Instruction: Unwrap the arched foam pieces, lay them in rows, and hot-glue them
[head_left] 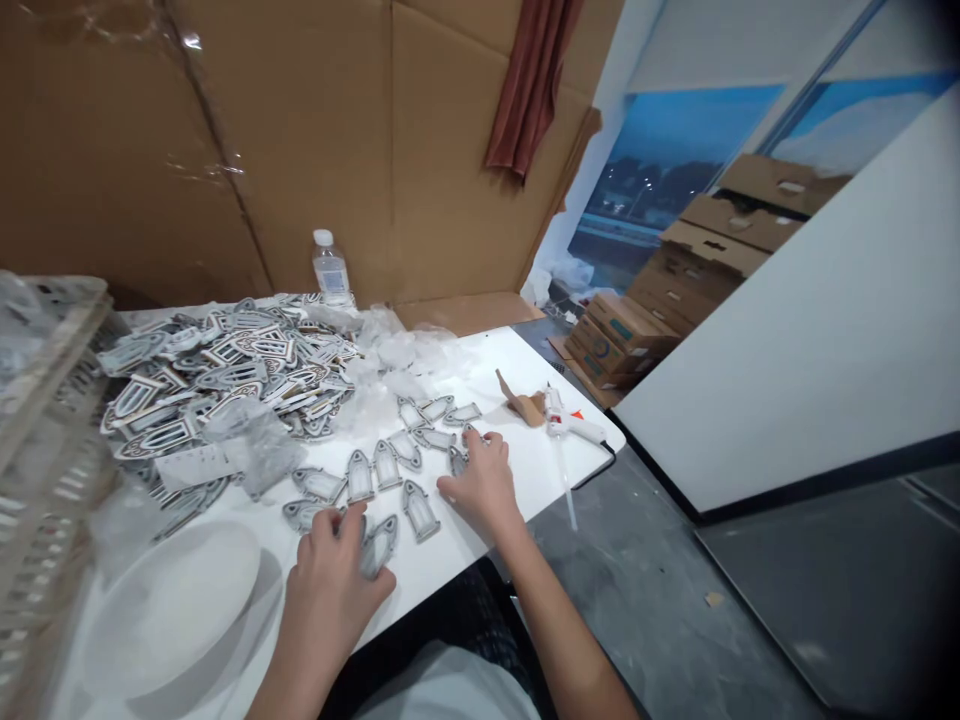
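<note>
Small grey arch-shaped frames [386, 465] lie spread in a loose group on the white table. My left hand [334, 565] is at the near side of the group, fingers curled and thumb bent round an arch-shaped frame [379, 545] between them. Over the group's right side, my right hand [484, 485] closes its fingertips on another arch-shaped frame [458, 460], which they partly cover. A single frame [420, 511] lies flat between my hands.
At the left is a big heap of similar pieces [232, 365] with crumpled plastic [255, 450]. A white bowl [176, 610], a plastic crate [45, 480] and a bottle [330, 268] stand around it. A glue gun [566, 422] lies near the table's right edge beside torn cardboard [525, 405].
</note>
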